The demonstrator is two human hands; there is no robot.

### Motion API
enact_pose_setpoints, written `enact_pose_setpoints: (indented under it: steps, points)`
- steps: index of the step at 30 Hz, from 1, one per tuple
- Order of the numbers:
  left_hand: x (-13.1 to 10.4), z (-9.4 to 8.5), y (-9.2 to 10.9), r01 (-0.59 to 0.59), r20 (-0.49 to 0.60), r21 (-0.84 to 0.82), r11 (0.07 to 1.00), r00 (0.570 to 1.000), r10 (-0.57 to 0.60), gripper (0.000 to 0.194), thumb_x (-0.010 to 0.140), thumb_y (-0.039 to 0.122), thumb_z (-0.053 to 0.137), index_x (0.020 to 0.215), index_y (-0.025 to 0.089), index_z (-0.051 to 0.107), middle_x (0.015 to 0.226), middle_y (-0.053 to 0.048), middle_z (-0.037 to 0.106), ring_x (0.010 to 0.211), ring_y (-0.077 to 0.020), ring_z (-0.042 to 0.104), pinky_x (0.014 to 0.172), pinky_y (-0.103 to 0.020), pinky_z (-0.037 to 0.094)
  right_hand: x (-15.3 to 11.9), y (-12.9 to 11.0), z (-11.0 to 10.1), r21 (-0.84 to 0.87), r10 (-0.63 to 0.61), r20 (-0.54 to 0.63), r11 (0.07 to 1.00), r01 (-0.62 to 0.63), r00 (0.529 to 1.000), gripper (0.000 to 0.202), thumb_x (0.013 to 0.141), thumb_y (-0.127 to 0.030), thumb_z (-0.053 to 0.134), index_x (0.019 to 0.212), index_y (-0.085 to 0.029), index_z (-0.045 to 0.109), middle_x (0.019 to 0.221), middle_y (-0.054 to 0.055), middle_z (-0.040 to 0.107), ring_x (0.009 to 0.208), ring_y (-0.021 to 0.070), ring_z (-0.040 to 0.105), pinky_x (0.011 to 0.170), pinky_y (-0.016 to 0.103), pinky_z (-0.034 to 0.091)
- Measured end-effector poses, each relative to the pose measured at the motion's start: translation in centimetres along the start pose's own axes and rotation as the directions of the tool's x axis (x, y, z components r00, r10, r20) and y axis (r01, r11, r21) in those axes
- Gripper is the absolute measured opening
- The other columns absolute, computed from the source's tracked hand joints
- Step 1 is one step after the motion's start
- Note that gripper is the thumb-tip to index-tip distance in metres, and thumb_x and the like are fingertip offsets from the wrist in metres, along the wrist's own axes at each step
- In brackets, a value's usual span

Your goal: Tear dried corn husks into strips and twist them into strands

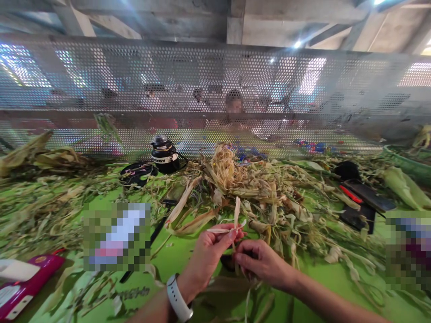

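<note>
A pale strip of corn husk [237, 210] stands upright between my hands, with another husk end crossing it sideways. My left hand [215, 244], wearing a white watch [179, 296] at the wrist, pinches the strips where they cross. Just below and to the right, my right hand [257, 260] is closed with thumb and fingers on the lower part of the same strip. Its fingertips are partly hidden. Past my hands lies a heap of dry husks [222, 170], some twisted or knotted.
A perforated metal screen [202, 67] rises behind the green table [182, 258]; people sit beyond it. A black bottle [164, 157] stands by a dark pouch [138, 174]. Dark objects with a red piece [350, 194] lie right. A magenta device [37, 273] is left, a green basket [404, 163] far right.
</note>
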State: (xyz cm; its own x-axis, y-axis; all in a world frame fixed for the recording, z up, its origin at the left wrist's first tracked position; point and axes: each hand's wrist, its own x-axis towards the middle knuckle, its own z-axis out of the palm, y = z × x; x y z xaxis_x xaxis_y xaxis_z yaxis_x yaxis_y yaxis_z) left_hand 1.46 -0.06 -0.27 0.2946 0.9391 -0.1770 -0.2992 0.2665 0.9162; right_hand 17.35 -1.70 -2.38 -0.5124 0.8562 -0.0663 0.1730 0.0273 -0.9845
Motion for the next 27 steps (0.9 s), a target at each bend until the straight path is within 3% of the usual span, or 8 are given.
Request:
enact_pose_setpoints:
  steps: [3,7,8,10,13,16,20,27]
  points:
    - [0.1,-0.4,-0.2,-0.019,0.008,0.142,0.990,1.000,0.018,0.031,0.070,0.037,0.069,0.091,0.015,0.066,0.082,-0.005,0.069,0.078,-0.0177,0.062,0.068,-0.026,0.048,-0.6,-1.0,-0.5,-0.330,-0.227,-0.181,0.931,0.158,0.957,0.029,0.087,-0.035,0.050,0.067,-0.015,0.057,0.058,-0.001,0.049,0.053,0.0104,0.044,0.051,0.022,0.036]
    - [-0.1,-0.4,-0.7,-0.087,0.194,0.368,0.926,0.981,0.015,0.027,0.076,0.040,0.062,0.082,0.014,0.066,0.078,-0.004,0.062,0.063,-0.0128,0.053,0.058,-0.023,0.042,-1.4,-2.5,-1.3,-0.623,-0.569,-0.294,0.724,0.297,0.768,0.014,0.083,-0.021,0.055,0.094,-0.017,0.063,0.086,0.008,0.059,0.083,0.0193,0.054,0.073,0.031,0.045]
    - [-0.3,-0.3,-0.8,-0.111,0.245,0.408,0.906,0.969,0.008,0.028,0.076,0.040,0.061,0.075,0.013,0.065,0.072,-0.003,0.059,0.060,-0.0118,0.049,0.056,-0.023,0.039,-1.4,-2.6,-1.3,-0.640,-0.579,-0.273,0.705,0.305,0.768,0.023,0.082,-0.021,0.056,0.104,-0.018,0.062,0.099,0.011,0.059,0.096,0.0221,0.053,0.083,0.035,0.044]
    - [-0.6,0.0,-0.9,-0.141,0.311,0.463,0.875,0.950,-0.012,0.029,0.076,0.041,0.060,0.066,0.013,0.062,0.064,0.000,0.052,0.057,-0.0105,0.041,0.054,-0.022,0.034,-1.1,-2.5,-1.2,-0.621,-0.519,-0.186,0.720,0.309,0.834,0.034,0.082,-0.024,0.058,0.115,-0.022,0.059,0.118,0.012,0.054,0.113,0.0248,0.046,0.095,0.041,0.038]
    - [-0.8,0.4,-0.6,-0.129,0.365,0.469,0.874,0.929,-0.058,0.031,0.075,0.042,0.059,0.065,0.014,0.060,0.060,0.002,0.045,0.056,-0.0102,0.034,0.054,-0.023,0.031,-0.3,-1.5,-0.8,-0.478,-0.418,-0.129,0.821,0.313,0.899,0.024,0.083,-0.031,0.059,0.106,-0.025,0.067,0.117,0.009,0.057,0.109,0.0221,0.051,0.093,0.038,0.042]
    - [-0.8,0.3,-0.2,-0.076,0.396,0.436,0.897,0.911,-0.115,0.033,0.075,0.046,0.058,0.067,0.014,0.061,0.059,0.003,0.042,0.057,-0.0106,0.032,0.054,-0.023,0.028,0.2,-0.8,-0.7,-0.325,-0.402,-0.225,0.890,0.321,0.887,0.021,0.085,-0.037,0.057,0.091,-0.024,0.072,0.105,0.008,0.064,0.099,0.0196,0.058,0.086,0.034,0.046]
    - [-0.5,-0.2,-0.2,-0.054,0.402,0.421,0.906,0.906,-0.132,0.036,0.078,0.048,0.055,0.067,0.014,0.061,0.058,0.004,0.036,0.056,-0.0096,0.028,0.052,-0.023,0.022,0.1,-1.0,-1.1,-0.260,-0.347,-0.243,0.923,0.284,0.906,0.035,0.089,-0.039,0.048,0.071,-0.020,0.072,0.089,0.007,0.067,0.090,0.0181,0.060,0.080,0.031,0.047]
    - [-0.7,-0.5,-0.4,0.052,0.407,0.515,0.856,0.864,-0.298,0.044,0.072,0.055,0.060,0.065,0.012,0.065,0.052,0.005,0.035,0.052,-0.0083,0.026,0.049,-0.024,0.019,0.1,-1.2,-1.0,-0.290,-0.356,-0.334,0.920,0.264,0.873,0.033,0.089,-0.040,0.048,0.079,-0.018,0.071,0.077,0.006,0.064,0.075,0.0163,0.060,0.068,0.028,0.047]
